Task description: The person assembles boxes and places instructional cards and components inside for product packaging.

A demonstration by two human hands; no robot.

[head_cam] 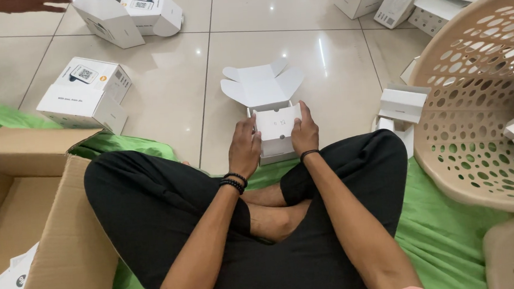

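A small white cardboard box (263,87) stands on the tiled floor in front of my crossed legs, its lid flaps spread open at the far side. My left hand (244,149) grips the box's left side and a white insert (277,125) at its mouth. My right hand (304,133) presses the insert's right edge, thumb on top. Both wrists wear dark bracelets.
A large brown carton (52,237) with white leaflets sits at my left. A beige perforated basket (482,86) holding white pieces lies at my right, with folded white pieces (402,105) beside it. Closed white boxes (84,93) lie around. Another person's hand (18,4) is at top left.
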